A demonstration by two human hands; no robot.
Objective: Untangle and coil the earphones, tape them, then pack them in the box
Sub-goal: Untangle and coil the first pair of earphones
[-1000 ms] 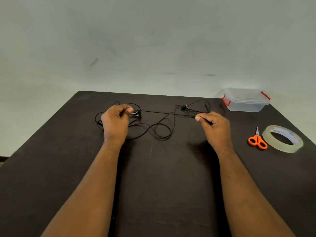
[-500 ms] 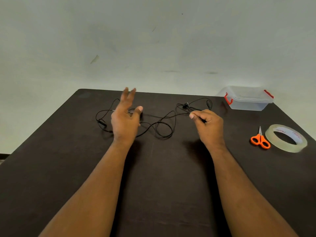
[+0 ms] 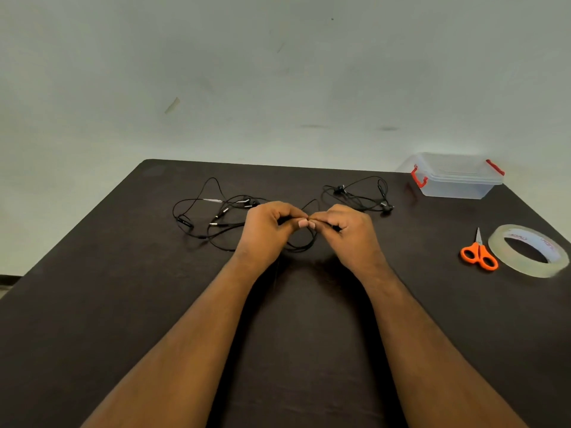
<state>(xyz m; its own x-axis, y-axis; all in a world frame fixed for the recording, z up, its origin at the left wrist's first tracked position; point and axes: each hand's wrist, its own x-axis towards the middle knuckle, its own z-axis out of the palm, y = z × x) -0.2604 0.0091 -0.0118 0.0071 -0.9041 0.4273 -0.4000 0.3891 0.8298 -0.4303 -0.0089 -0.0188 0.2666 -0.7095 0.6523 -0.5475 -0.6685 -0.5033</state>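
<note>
Pinching the black cable between them, the left hand (image 3: 267,231) and the right hand (image 3: 346,231) meet knuckle to knuckle over the middle of the dark table (image 3: 92,304). Each grip is narrow, fingertips curled in and closed on a short stretch of the earphones (image 3: 216,217), which looks like picking at one crossing of the tangle at close range, where two hands can work a knot apart.

From the hands the cable spills both ways. To the left it lies in loose, overlapping loops on the table, with what seem to be plugs and an inline piece among them; to the right a smaller cluster with the earbuds sits nearer the far edge. A loop hangs just below the fingers. By the look of it the untangling is not finished, and no coil has been started.

Everything for the later steps waits on the right, well apart from the cable, probably so it stays out of the loops: the clear box (image 3: 454,180) with red clips at the far corner, lid on, and nearer the person the orange scissors (image 3: 479,254) just beside the roll of tape (image 3: 528,251), both untouched.
</note>
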